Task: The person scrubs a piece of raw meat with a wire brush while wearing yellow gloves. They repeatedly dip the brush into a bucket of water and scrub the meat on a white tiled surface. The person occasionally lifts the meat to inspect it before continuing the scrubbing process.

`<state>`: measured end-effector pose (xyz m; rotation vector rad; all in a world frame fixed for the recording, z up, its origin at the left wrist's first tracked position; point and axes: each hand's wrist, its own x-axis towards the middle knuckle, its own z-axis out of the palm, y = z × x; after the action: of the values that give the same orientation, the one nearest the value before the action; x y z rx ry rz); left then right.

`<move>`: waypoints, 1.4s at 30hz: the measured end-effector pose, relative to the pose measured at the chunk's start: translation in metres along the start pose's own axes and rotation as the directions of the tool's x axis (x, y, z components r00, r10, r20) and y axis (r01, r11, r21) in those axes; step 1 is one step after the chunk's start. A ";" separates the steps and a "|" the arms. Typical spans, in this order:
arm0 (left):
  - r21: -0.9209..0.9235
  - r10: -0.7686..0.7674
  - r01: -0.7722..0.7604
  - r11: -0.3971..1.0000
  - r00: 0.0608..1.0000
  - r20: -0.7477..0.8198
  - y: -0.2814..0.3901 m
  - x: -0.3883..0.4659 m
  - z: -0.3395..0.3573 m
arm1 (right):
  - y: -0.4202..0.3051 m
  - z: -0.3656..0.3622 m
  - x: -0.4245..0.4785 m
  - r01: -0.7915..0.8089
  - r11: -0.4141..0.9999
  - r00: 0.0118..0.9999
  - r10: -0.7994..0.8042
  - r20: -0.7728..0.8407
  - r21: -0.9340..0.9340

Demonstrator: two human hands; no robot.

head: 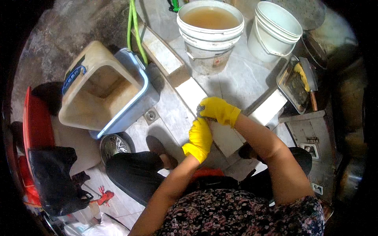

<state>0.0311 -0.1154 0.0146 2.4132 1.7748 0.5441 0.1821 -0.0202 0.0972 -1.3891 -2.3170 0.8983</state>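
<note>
Both my hands wear yellow rubber gloves and meet over a low tiled ledge. My right hand (217, 110) is curled around a grey scrubber (200, 110), perhaps steel wool, of which only a small part shows at the fingers. Just below it, my left hand (200, 136) has its fingers curled and its tip close against the scrubber and the right glove. Whether the left fingers grip anything is hidden. Under the hands runs the white tiled ledge (190, 91), brightly lit beside the right glove.
A white bucket (206, 60) of murky brown water stands ahead, with another white bucket (260, 44) to its right. At left, a beige plastic bin (88, 115) leans inside a blue-rimmed tub (137, 101). A metal tray (291, 85) and a cleaver (310, 73) lie at right.
</note>
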 end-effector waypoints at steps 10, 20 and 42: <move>-0.184 -0.043 0.042 0.982 0.999 0.000 0.004 0.002 -0.001 | 0.009 0.023 0.027 0.095 0.964 0.936 -0.171 -0.307 -0.247; 0.257 0.062 -0.064 0.964 0.998 0.019 -0.002 0.004 -0.011 | -0.017 0.036 0.035 0.039 0.955 0.959 -0.118 -0.257 -0.294; -0.814 -0.133 0.247 0.526 0.969 0.208 -0.002 0.042 -0.067 | 0.075 -0.276 0.145 -0.452 0.663 0.885 0.250 -0.392 -0.597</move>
<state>0.0169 -0.0845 0.0860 1.5029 1.2390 0.9284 0.3106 0.2311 0.2501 -2.1497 -2.2605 -0.1512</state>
